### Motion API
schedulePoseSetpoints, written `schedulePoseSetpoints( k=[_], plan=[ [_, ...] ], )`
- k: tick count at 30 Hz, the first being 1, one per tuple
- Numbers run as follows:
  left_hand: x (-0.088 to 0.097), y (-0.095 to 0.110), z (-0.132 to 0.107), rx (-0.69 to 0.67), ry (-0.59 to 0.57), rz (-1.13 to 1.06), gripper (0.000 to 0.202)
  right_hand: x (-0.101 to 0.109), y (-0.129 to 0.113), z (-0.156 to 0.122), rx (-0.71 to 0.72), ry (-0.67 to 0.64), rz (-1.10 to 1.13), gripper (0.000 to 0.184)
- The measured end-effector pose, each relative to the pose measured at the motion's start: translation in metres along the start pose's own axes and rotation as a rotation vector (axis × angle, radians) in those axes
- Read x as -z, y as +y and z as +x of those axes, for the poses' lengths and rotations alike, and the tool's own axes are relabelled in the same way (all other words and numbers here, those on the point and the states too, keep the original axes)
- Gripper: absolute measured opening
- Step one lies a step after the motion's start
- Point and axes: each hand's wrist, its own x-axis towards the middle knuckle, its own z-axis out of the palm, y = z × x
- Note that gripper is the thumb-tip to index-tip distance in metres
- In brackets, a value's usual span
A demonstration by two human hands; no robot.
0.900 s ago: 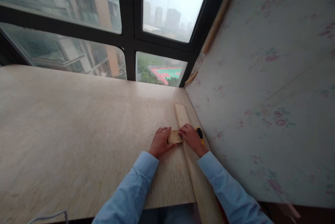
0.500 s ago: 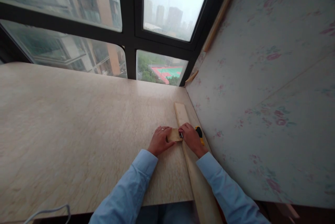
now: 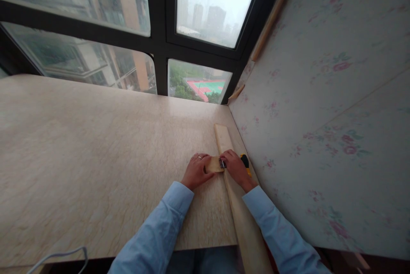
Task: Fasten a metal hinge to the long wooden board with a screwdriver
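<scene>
Knife: yellow-and-black utility knife (image 3: 245,162) in the right hand (image 3: 235,168), grip closed around the handle, metal blade end at the fingertips, right at the edge of a small tan rectangular block (image 3: 214,164). Block sits flat on the bench, pinned by the left hand (image 3: 196,171), fingers curled onto its left end; ring on one finger. Block butts against a long pale wooden plank (image 3: 238,205), which runs from near the far right corner of the bench back past the near edge. Right hand lies on top of the plank.

Bench (image 3: 96,150): beige marble-pattern top, matte, wide bare area to the left. Dark-framed window (image 3: 160,47) along the far side, grey overcast buildings and a green-and-red sports court outside. Floral-print wall panel (image 3: 320,116) right of the plank, close enough to crowd the right hand and the knife handle. White cable loop (image 3: 60,254) at the near left edge, well apart from the hands. Light blue sleeves on both arms.
</scene>
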Motion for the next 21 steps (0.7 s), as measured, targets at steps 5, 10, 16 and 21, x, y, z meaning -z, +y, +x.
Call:
schedulePoseSetpoints(
  k=[5,10,16,21],
  plan=[
    [-0.0007,-0.0003,0.0,0.006,0.004,0.005,0.054,0.0027,-0.0011,0.0003,0.005,-0.012,0.01,0.014],
    [-0.0002,-0.0002,0.0001,0.01,0.0,-0.003,0.053,0.0016,-0.0053,0.0002,-0.033,-0.014,-0.125,0.008],
    [0.0003,0.0007,0.0002,0.014,-0.001,0.0,0.055,-0.0025,-0.0074,0.0055,-0.035,-0.042,-0.306,0.012],
    [0.0023,0.0028,0.0005,0.001,0.004,-0.001,0.054,-0.0036,-0.003,0.0076,0.014,-0.095,-0.285,0.011]
  ],
)
